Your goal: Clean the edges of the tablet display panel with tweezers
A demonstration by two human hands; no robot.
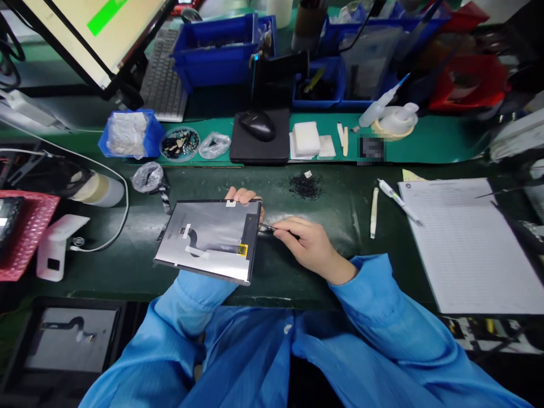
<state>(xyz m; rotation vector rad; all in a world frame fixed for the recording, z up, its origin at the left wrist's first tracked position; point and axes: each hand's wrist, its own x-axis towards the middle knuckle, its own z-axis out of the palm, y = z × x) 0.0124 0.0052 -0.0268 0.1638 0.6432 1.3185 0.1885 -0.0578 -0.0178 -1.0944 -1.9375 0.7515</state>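
The relation that matters most is between the slim dark tool [267, 226], probably tweezers, and the right-hand edge of the display panel [215, 218]. The tool points left, its tip at that edge in the far half of the panel; whether it truly touches is too small to tell.

The panel is held up over the near part of the worktop [340, 195], left of centre and in front of the body. Its back faces the camera, and its long axis appears to run left to right, with the near edge slanting nearer towards the right. A curved black flex cable [194, 239] lies on it, ending near a yellow-edged patch [243, 250] by the near right corner.

The left hand [243, 195] supports the panel from beneath, fingers curled over the far edge; the palm is hidden. The left forearm passes under the panel from the near side.

The right hand [308, 243] is just right of the panel, nearer to the tool's edge, its back upward and thumb and forefinger pinching the tool. Its wrist angles in from the near right.

Beyond the hands lies a pile of black scraps [305, 186].
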